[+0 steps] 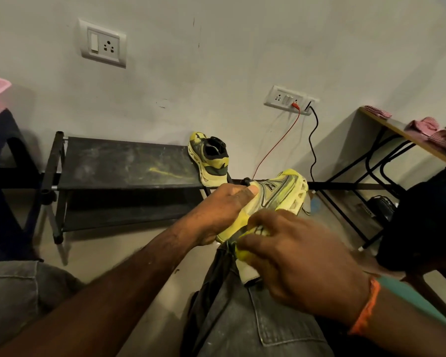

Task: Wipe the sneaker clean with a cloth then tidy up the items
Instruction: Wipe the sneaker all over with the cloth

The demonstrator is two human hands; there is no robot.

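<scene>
Only one sign can be read: a large letter "N" on the side of the yellow sneaker, at about 1 o'clock from the middle of the picture. The letter is grey-green with a dark outline, and it stands on the side panel, just right of the thumb of the left hand. The second sneaker, at 12 o'clock on the rack, shows no letter that can be read. Nothing else carries readable text.
</scene>
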